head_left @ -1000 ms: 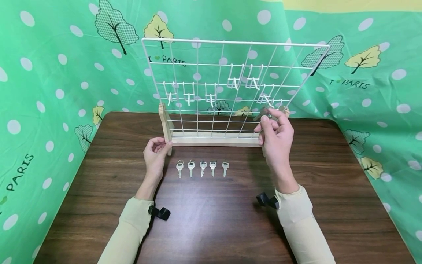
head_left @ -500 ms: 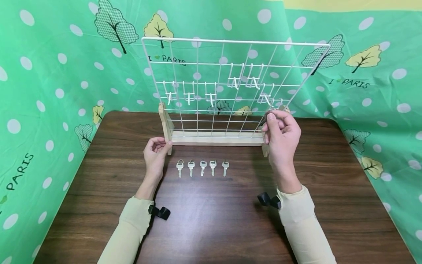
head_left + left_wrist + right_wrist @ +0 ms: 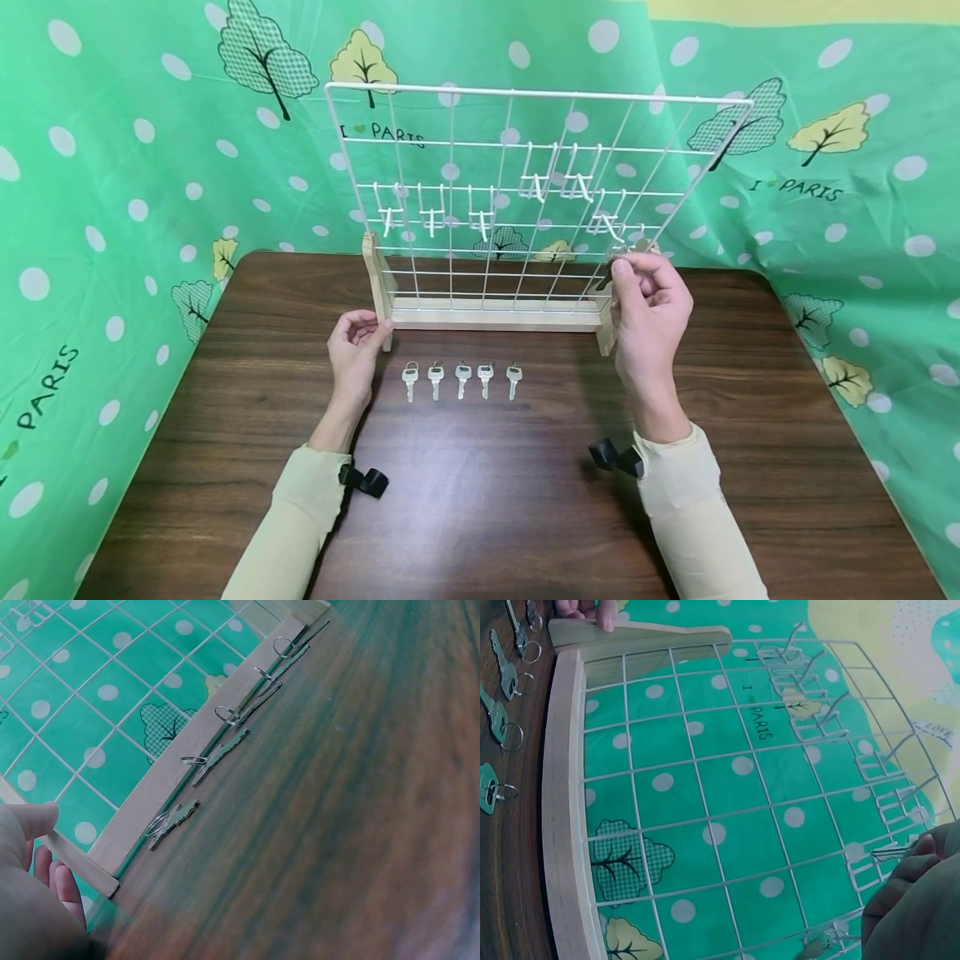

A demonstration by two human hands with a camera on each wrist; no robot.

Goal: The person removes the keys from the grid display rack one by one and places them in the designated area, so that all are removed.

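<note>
My right hand pinches a key between thumb and fingertips, close below a white hook at the right of the wire grid. Its bow and ring are mostly hidden by the fingers. The white wire grid stands in a pale wooden base. At the left end, my left hand holds the wooden side support, thumb in front. Several keys with small rings lie in a row on the table before the base.
More white hooks hang on the grid, some higher up. Another key hangs at the grid's far right, partly behind the right hand. A green printed cloth surrounds the dark wooden table.
My right hand has shifted a little right and down by the right-hand hook, and the key in it has swung from pointing left to pointing down-left. The left hand stays in place.
</note>
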